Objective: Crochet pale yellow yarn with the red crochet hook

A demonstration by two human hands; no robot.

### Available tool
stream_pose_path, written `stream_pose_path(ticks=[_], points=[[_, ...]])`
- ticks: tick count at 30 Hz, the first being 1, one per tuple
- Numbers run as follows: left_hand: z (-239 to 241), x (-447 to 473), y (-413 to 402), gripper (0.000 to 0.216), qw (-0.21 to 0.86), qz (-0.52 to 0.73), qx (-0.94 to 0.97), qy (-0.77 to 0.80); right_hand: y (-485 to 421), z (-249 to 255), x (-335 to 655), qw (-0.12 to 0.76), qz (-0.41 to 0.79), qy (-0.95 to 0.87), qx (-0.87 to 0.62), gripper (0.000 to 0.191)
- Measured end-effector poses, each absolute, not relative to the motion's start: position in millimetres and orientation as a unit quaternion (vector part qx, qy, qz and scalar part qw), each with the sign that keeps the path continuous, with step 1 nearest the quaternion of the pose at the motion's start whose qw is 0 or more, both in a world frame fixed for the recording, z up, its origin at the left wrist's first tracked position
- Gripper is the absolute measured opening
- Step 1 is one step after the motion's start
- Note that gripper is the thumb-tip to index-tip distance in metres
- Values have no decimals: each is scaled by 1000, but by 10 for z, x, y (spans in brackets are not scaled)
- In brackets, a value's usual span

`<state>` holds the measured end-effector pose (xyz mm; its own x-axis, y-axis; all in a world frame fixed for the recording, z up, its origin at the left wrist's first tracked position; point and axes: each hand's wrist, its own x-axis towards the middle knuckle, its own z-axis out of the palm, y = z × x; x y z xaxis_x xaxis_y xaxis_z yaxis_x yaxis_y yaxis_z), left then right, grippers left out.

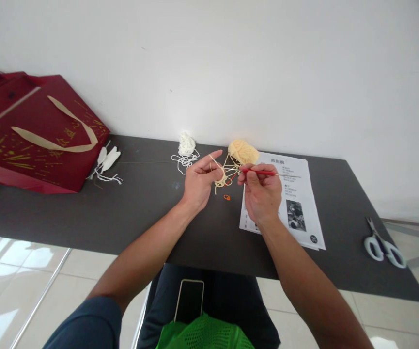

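Currently, left of a round pale-yellow yarn ball (pixel 244 151), the left hand (pixel 199 183) pinches thin pale-yellow yarn loops (pixel 221 183), likely soft and light; just before the ball, the right hand (pixel 263 196) grips a slim red-handled crochet hook (pixel 265 172), probably stiff, best held mid-handle.

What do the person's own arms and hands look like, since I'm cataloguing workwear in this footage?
The left hand and right hand are ungloved, with no watch visible. A short, dark blue sleeve covers the upper left arm; the right arm shows no sleeve within view.
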<state>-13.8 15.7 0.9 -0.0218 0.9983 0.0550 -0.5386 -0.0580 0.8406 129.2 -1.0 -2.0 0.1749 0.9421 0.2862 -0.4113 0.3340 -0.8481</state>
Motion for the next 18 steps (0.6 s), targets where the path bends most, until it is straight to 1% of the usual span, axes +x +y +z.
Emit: stream_pose_path(ticks=[8,15,18], points=[[30,-193,172,44,570,613,409,364,14,-37,1350,696,448,-462,-319,19],[46,-249,174,38,587,579,444,352,19,15,1387,680,494,-451,-300,22],[60,-260,172,37,608,564,440,345,14,45,1381,674,507,-441,-308,27]])
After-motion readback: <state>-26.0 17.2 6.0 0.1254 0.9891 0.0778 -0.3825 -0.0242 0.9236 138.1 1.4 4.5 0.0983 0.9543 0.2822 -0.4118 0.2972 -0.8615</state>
